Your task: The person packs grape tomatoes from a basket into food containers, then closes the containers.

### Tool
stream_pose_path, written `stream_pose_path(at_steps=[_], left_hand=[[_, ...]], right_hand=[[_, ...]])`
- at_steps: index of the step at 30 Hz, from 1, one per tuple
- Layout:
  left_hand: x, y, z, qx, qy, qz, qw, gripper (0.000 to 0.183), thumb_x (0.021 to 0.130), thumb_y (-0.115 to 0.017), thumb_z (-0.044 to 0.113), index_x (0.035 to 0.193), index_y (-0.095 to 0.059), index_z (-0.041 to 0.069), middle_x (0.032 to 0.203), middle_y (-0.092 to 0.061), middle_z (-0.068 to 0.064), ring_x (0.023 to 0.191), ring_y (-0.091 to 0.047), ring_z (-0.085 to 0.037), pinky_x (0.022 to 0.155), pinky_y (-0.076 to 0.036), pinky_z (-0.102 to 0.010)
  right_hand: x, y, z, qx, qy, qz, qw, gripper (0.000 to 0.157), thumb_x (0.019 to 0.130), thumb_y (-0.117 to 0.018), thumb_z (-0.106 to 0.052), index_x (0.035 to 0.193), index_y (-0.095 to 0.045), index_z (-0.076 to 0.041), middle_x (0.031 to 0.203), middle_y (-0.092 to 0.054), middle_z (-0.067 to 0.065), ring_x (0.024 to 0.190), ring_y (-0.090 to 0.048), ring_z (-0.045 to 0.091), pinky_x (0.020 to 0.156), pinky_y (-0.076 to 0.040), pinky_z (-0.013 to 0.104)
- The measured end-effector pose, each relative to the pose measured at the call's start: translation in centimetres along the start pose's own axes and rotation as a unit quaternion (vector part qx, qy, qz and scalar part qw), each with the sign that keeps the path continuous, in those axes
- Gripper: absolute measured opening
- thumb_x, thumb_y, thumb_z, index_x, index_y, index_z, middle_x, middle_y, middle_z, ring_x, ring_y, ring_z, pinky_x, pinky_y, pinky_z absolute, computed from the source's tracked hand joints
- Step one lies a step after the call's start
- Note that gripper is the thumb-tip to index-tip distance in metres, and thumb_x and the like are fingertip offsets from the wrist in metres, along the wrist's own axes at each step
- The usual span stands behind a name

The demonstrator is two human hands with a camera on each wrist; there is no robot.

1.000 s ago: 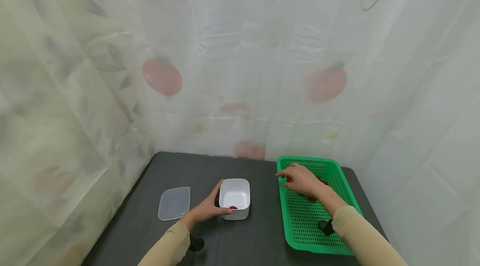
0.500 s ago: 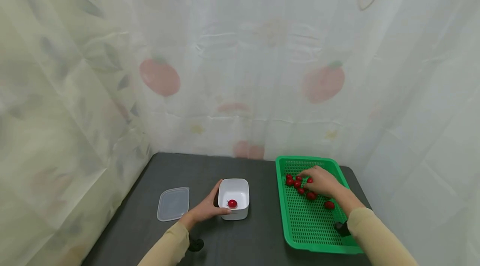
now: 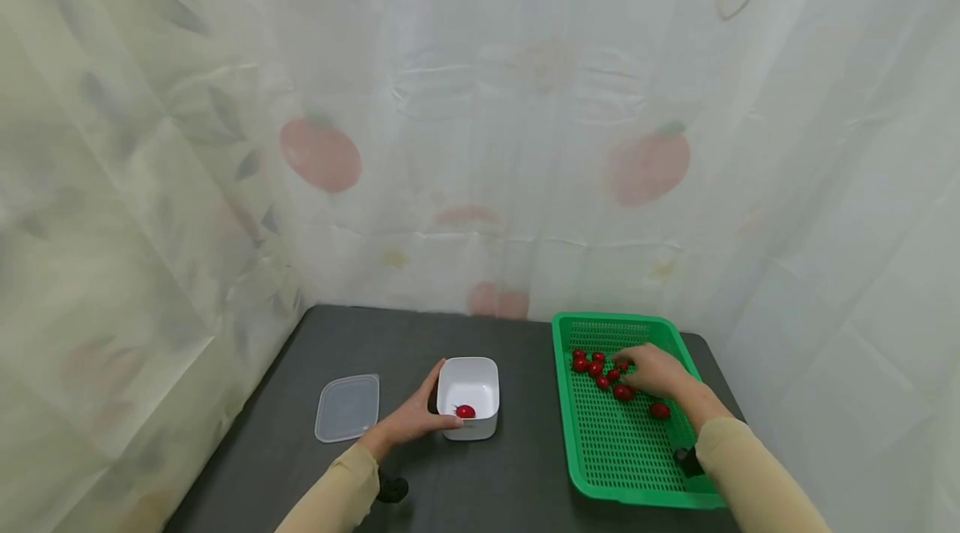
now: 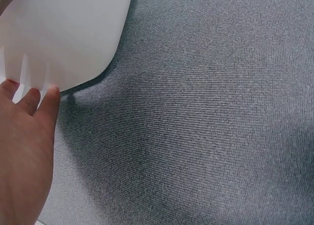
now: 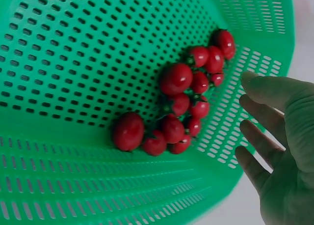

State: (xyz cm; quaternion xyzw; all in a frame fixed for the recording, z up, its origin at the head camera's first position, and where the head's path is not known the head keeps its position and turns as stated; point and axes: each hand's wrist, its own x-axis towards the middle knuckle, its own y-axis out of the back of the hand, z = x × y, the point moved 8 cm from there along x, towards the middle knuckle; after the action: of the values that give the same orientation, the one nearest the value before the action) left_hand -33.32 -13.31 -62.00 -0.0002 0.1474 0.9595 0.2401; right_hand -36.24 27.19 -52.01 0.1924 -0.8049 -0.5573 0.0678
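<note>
My left hand (image 3: 412, 423) grips a square white container (image 3: 474, 431) by its left side, thumb along the front and fingers behind. In the left wrist view, fingertips (image 4: 53, 93) rest against its wall. One red cherry tomato (image 3: 465, 412) lies inside near the front. Over the far right part of a green basket (image 3: 611, 466) is my right hand (image 3: 654, 372), fingers loosely bent above the cherry tomatoes (image 3: 623, 392). The right wrist view shows its fingers spread, nothing between them, beside a cluster of tomatoes (image 5: 175, 78).
A translucent lid (image 3: 347, 409) lies flat on the dark table (image 3: 517, 399), left of the container. A larger tomato (image 3: 659, 410) sits apart from the cluster, towards the basket's right side. Printed curtains (image 3: 480, 141) hang behind and beside the table.
My right hand has moved rightward from the basket's left rim to over the tomatoes, uncovering several. The tomato in the container has shifted slightly. My left hand stays put.
</note>
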Motion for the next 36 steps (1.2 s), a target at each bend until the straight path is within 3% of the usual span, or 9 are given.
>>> stream_pose_path(at_steps=[6, 14, 18, 24, 30, 36], left_hand=[[0.0, -0.1, 0.2, -0.008, -0.007, -0.005, 0.9999, 0.119, 0.085, -0.085, 0.022, 0.164, 0.004, 0.012, 0.164, -0.019, -0.019, 0.135, -0.036, -0.038, 0.110, -0.034, -0.057], [0.1, -0.1, 0.3, -0.015, -0.015, -0.007, 0.9997, 0.120, 0.086, -0.084, 0.021, 0.164, 0.006, 0.009, 0.163, -0.020, -0.020, 0.134, -0.037, -0.039, 0.110, -0.036, -0.056], [0.0, -0.3, 0.5, -0.025, -0.017, -0.010, 0.9995, 0.119, 0.086, -0.084, 0.019, 0.164, 0.006, 0.010, 0.162, -0.020, -0.021, 0.132, -0.038, -0.041, 0.109, -0.038, -0.057], [0.0, -0.1, 0.1, -0.003, -0.002, -0.001, 1.0000, 0.118, 0.086, -0.084, 0.025, 0.165, 0.003, 0.016, 0.163, -0.020, -0.018, 0.134, -0.037, -0.039, 0.112, -0.034, -0.058], [0.0, 0.0, 0.0, 0.015, -0.001, 0.008, 0.9999, 0.118, 0.085, -0.085, 0.025, 0.165, 0.001, 0.014, 0.162, -0.022, -0.018, 0.135, -0.036, -0.038, 0.111, -0.032, -0.057], [-0.1, -0.2, 0.3, -0.002, -0.009, 0.000, 1.0000, 0.118, 0.085, -0.084, 0.022, 0.164, 0.003, 0.010, 0.161, -0.021, -0.021, 0.132, -0.037, -0.041, 0.111, -0.033, -0.061]], right_hand=[[-0.3, -1.2, 1.3, 0.018, -0.025, -0.014, 0.999, 0.037, 0.092, -0.071, -0.001, 0.129, -0.067, 0.002, 0.124, -0.067, 0.020, 0.114, -0.061, 0.044, 0.086, -0.053, 0.055], [0.0, -2.5, 2.4, 0.020, -0.035, -0.019, 0.999, 0.037, 0.090, -0.067, 0.005, 0.126, -0.069, 0.001, 0.123, -0.068, 0.018, 0.107, -0.064, 0.038, 0.077, -0.056, 0.046], [0.2, -3.0, 2.9, 0.022, -0.050, -0.025, 0.998, 0.035, 0.090, -0.071, 0.002, 0.126, -0.069, 0.000, 0.121, -0.068, 0.016, 0.105, -0.065, 0.037, 0.080, -0.055, 0.050], [0.5, -3.6, 3.3, 0.019, -0.057, -0.026, 0.998, 0.033, 0.090, -0.074, -0.003, 0.122, -0.071, -0.002, 0.117, -0.069, 0.014, 0.107, -0.064, 0.039, 0.085, -0.053, 0.055], [0.8, -3.8, 3.3, 0.004, -0.059, -0.024, 0.998, 0.031, 0.090, -0.075, -0.003, 0.120, -0.071, -0.002, 0.115, -0.070, 0.015, 0.105, -0.065, 0.038, 0.084, -0.054, 0.054], [0.6, -4.1, 2.6, 0.002, -0.065, -0.030, 0.997, 0.029, 0.089, -0.076, -0.001, 0.117, -0.072, -0.003, 0.111, -0.070, 0.013, 0.101, -0.065, 0.036, 0.081, -0.055, 0.052]])
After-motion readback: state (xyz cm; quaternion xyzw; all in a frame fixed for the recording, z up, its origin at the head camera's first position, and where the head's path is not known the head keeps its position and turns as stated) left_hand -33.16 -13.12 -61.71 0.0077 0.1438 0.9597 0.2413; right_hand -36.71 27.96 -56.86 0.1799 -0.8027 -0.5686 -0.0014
